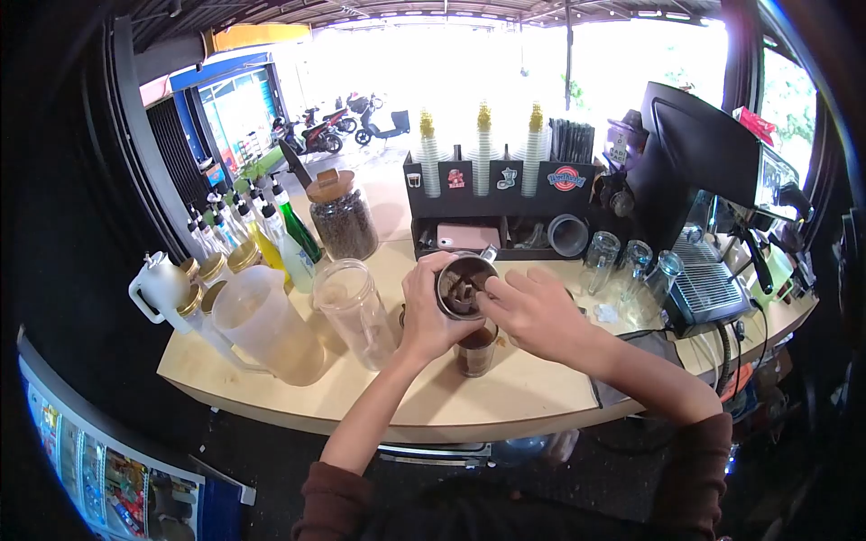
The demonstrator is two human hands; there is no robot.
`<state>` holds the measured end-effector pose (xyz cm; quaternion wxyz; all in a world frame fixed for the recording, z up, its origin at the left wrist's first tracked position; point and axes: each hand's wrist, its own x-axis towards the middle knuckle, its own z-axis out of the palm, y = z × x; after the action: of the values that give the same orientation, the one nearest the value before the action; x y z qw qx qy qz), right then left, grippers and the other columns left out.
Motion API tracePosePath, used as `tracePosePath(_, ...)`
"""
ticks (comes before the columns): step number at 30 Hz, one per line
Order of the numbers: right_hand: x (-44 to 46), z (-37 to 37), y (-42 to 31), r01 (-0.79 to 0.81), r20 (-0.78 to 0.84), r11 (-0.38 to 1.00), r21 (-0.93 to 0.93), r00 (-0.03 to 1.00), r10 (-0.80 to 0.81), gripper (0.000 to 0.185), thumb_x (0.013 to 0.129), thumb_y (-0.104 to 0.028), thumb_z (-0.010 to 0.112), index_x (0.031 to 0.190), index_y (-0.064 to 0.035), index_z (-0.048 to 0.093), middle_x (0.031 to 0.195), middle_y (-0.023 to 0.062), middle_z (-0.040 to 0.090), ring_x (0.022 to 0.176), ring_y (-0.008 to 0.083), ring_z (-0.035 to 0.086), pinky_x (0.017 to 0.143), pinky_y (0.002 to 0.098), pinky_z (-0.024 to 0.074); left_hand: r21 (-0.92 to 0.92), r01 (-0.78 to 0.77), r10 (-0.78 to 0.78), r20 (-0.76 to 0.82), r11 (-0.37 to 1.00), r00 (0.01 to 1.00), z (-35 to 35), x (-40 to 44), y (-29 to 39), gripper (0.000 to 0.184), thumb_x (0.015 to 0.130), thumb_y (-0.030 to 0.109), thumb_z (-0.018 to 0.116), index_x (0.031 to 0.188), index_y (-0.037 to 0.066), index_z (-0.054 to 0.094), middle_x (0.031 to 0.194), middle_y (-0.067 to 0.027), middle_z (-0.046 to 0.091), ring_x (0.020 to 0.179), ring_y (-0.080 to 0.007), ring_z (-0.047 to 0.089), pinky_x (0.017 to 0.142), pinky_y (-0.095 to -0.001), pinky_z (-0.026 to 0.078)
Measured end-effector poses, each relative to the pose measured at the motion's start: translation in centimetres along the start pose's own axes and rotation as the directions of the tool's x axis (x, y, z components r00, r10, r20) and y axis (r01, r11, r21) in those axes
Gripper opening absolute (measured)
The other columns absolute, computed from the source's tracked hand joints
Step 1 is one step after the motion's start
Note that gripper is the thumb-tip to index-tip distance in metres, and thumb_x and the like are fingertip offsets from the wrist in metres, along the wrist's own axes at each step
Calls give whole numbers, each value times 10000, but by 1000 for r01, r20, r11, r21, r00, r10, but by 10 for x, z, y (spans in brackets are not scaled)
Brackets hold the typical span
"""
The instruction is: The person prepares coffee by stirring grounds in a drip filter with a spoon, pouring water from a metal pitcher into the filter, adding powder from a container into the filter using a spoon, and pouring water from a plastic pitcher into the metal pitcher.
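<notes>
My left hand (428, 311) is wrapped round a metal pitcher (441, 293) with a small handle at its far side. Inside it are dark brown contents (458, 278) and a shiny curved piece, perhaps part of a utensil. At the pitcher's right rim, my right hand (532, 311) has its fingers pinched together; what they grip is hidden. Below the pitcher stands a glass (476, 359) of brown liquid on the wooden counter (406, 401). A clear plastic jar (356, 316) is just left of my left forearm.
A cloudy plastic jug (271, 325), a white kettle (162, 284), pump bottles (293, 221) and a jar of dark beans (343, 221) stand left. Behind are a black cup organizer (501, 206) and a phone (471, 236). Glasses (600, 261) and an espresso machine (713, 270) stand right.
</notes>
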<state>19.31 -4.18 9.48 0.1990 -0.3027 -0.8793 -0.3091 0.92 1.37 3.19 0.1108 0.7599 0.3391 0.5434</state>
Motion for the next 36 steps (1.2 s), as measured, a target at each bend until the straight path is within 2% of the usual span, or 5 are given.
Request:
tracePosePath(4,4,-1,8,-79,-41,996,-30,996,78,97,741,-145,602,819,-89,587,893,25,522,865,169,536,691,322,399,95,-144,133,112,985,985,-13,6,2,862,463,172,883,1222,101,481,1219,-101,536,1168,-305,483,1027,-421,344)
tracePosePath(13,20,-20,27,263,70,949,-172,964,-255,64,724,-155,617,764,-127,658,936,-5,560,971,153,523,786,319,395,-23,-221,205,478,975,854,-40,33,2,822,538,199,827,1270,118,462,1232,-67,538,1199,-260,496,1097,-447,239)
tracePosePath(20,27,-20,28,346,146,930,-125,933,-328,50,743,-163,613,743,-136,655,920,-25,575,977,132,532,796,319,394,-17,-211,193,482,977,854,-43,35,2,837,530,244,817,1276,109,463,1241,-92,546,1191,-285,500,1106,-452,237)
tracePosePath(31,-3,-9,38,-65,75,966,252,996,47,136,750,-80,608,884,-88,630,887,29,551,881,192,557,737,349,370,-126,305,-235,389,944,891,-19,0,-1,752,569,294,848,1224,82,546,1134,-105,638,1073,-251,609,962,-369,460)
tracePosePath(36,-22,20,30,-204,74,893,401,979,191,87,814,-66,568,877,-71,627,855,71,559,846,239,561,718,362,369,-136,332,-250,418,933,873,-8,-17,-1,798,593,183,882,1267,7,491,1156,-96,621,1065,-168,598,975,-331,461)
